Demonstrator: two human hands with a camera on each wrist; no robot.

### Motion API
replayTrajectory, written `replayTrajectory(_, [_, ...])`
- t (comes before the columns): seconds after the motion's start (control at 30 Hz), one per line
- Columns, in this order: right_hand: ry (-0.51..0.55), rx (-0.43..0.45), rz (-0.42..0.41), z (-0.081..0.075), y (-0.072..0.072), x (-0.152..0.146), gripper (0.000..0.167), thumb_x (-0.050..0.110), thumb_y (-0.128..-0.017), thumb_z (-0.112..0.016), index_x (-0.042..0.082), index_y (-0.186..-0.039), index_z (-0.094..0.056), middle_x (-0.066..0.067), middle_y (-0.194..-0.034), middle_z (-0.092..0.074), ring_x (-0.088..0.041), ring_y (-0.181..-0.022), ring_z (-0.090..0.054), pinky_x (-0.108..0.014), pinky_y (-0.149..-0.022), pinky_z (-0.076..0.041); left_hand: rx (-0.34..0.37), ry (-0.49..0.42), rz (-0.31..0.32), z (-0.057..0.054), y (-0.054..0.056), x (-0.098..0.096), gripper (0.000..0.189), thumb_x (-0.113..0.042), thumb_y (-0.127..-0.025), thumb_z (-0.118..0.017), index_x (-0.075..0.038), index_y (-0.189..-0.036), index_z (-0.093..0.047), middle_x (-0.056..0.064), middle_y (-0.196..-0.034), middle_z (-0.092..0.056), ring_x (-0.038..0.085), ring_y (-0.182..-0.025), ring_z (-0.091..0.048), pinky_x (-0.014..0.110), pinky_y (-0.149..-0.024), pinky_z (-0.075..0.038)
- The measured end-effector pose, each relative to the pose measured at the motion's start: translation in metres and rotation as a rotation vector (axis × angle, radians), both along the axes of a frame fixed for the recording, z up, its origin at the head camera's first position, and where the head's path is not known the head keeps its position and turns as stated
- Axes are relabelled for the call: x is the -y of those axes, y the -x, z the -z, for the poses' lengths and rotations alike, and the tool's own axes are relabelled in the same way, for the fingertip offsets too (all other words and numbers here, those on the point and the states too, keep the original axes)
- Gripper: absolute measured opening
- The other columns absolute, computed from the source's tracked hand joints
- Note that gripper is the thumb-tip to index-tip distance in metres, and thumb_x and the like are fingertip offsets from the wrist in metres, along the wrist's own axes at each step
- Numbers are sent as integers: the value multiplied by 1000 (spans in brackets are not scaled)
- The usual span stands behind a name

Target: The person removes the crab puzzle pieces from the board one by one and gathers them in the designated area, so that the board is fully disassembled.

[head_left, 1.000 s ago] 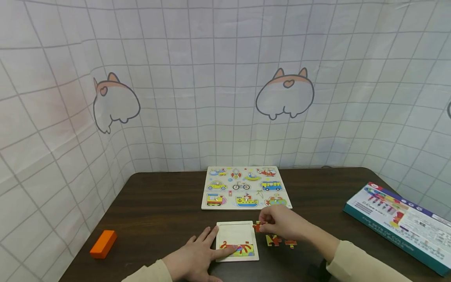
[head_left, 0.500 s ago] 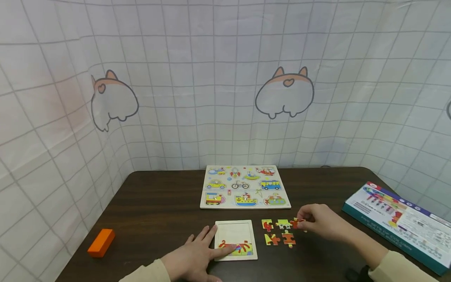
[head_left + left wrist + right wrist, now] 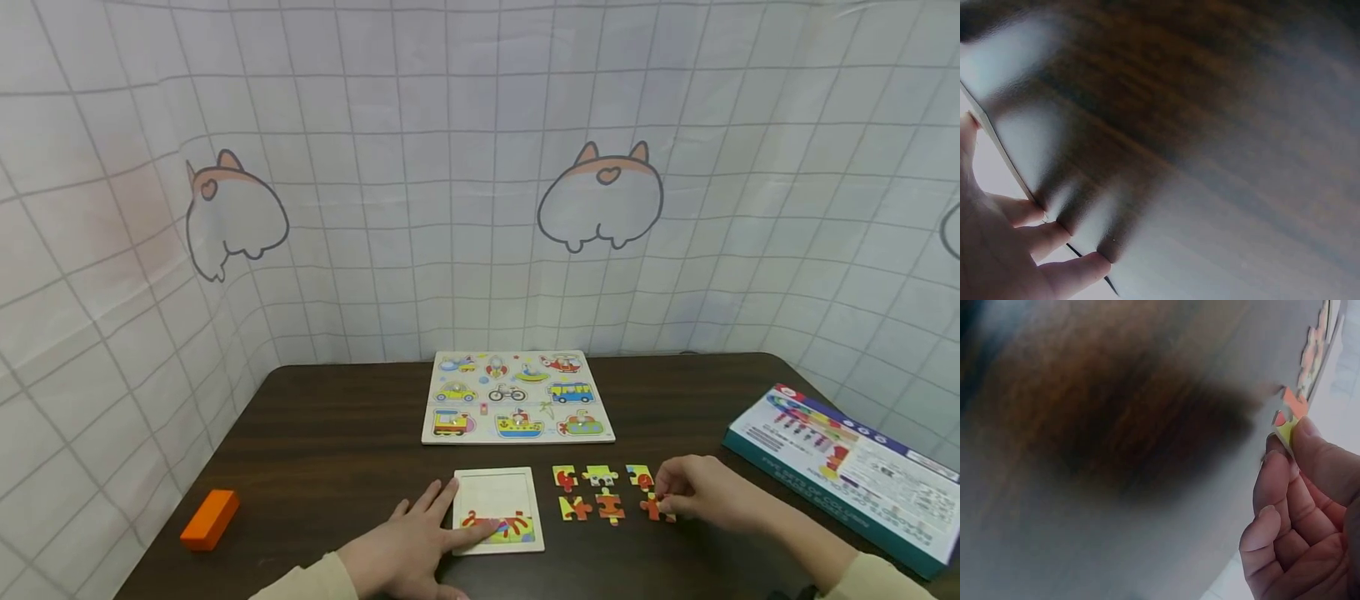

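My left hand [image 3: 408,550] lies with fingers spread at a small wooden puzzle tray [image 3: 495,490], its index finger on the picture pieces [image 3: 512,527] filling the tray's lower part. Just the fingers and palm edge of that hand [image 3: 1016,250] appear in the left wrist view, on the dark tabletop. To the right, several loose jigsaw pieces [image 3: 576,508] lie in two rows. At the right end of the lower row, my right hand [image 3: 708,492] pinches a red and yellow jigsaw piece [image 3: 1290,419] between thumb and fingers, low over the table.
A pegboard puzzle [image 3: 517,398] with vehicle pictures lies at the back. An orange block [image 3: 210,520] sits near the left edge. On the right is a large boxed set [image 3: 840,479]. A white grid-patterned curtain [image 3: 450,208] surrounds the dark table [image 3: 330,450].
My right hand has moved from beside the tray to the right, then nearer. The piece it held half a second ago now lies in the upper row. My left hand stays put.
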State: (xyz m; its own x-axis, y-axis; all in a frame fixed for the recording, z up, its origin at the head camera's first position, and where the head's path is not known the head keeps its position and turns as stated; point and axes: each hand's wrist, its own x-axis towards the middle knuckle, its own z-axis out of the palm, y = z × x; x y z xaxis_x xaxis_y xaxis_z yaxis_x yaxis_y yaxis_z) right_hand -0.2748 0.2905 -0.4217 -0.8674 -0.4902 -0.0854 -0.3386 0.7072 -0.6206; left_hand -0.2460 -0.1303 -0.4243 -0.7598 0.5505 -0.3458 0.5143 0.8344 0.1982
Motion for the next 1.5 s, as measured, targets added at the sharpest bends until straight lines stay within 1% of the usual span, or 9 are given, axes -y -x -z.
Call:
replayTrajectory(0.07, [0, 4, -2, 2, 0, 2, 12, 20, -94, -74, 13, -89, -66, 7, -77, -66, -1, -64, -53, -24, -57, -46, 3, 0, -1, 1, 1, 0, 80, -57, -86, -76, -63, -151, -30, 15, -171, -14, 41, -156, -21, 69, -111, -35])
replayTrajectory(0.23, [-26, -23, -9, 4, 0, 7, 14, 21, -94, -74, 15, -86, -64, 10, -74, -62, 0, -63, -50, -24, -57, -42, 1, 8, 7, 3, 2, 0, 78, -60, -86, -74, -63, -151, -30, 15, -171, -16, 40, -156, -22, 69, -111, -36])
replayTrajectory(0.4, [-45, -53, 9, 2, 2, 4, 7, 19, -94, -74, 14, -93, -68, 9, -82, -67, 1, -70, -55, -25, -61, -47, -13, 15, 9, 3, 3, 0, 78, -60, -86, -74, -63, -151, -31, 15, -170, -16, 41, -156, -23, 68, -110, -37])
replayTrajectory(0.47, [-52, -58, 17, 1, 2, 2, 8, 18, -94, -74, 13, -96, -69, 9, -85, -68, 1, -71, -55, -25, -63, -48, -23, 10, 13, 3, 2, 1, 78, -60, -86, -75, -63, -151, -31, 16, -170, -17, 41, -156, -23, 69, -110, -37])
replayTrajectory(0.57, [-69, -57, 28, 2, 1, -1, 13, 21, -91, -77, 13, -97, -68, 7, -82, -65, 0, -69, -53, -24, -61, -46, -34, 7, 15, 3, 1, 1, 79, -60, -85, -75, -63, -151, -31, 17, -170, -17, 42, -155, -23, 69, -109, -38])
replayTrajectory(0.77, [-88, -50, 29, 5, -1, -2, 27, 27, -86, -83, 11, -100, -65, 6, -76, -58, -2, -65, -49, -24, -58, -43, -13, 11, -7, 2, 3, 1, 79, -58, -85, -76, -64, -150, -32, 15, -171, -16, 41, -156, -22, 69, -111, -36])
replayTrajectory(0.97, [-112, -29, 66, 6, 0, 2, 24, 25, -87, -82, 13, -98, -64, 5, -74, -58, -4, -64, -50, -24, -57, -42, -22, 10, 0, 2, 2, 1, 80, -58, -85, -76, -64, -150, -32, 15, -171, -16, 41, -156, -23, 69, -110, -36])
replayTrajectory(1.2, [-117, -30, 69, 6, -1, 1, 23, 22, -86, -82, 13, -96, -64, 5, -74, -57, -4, -63, -49, -24, -57, -41, -29, 9, 9, 3, 2, 1, 80, -57, -85, -76, -64, -150, -31, 16, -171, -16, 42, -155, -23, 69, -110, -37])
replayTrajectory(1.5, [-128, -21, 92, 6, 0, 3, 23, 22, -86, -83, 13, -96, -65, 4, -75, -58, -6, -64, -50, -24, -57, -41, -10, 4, 2, 3, 2, 0, 78, -57, -85, -76, -63, -150, -32, 15, -171, -15, 41, -156, -22, 69, -111, -36])
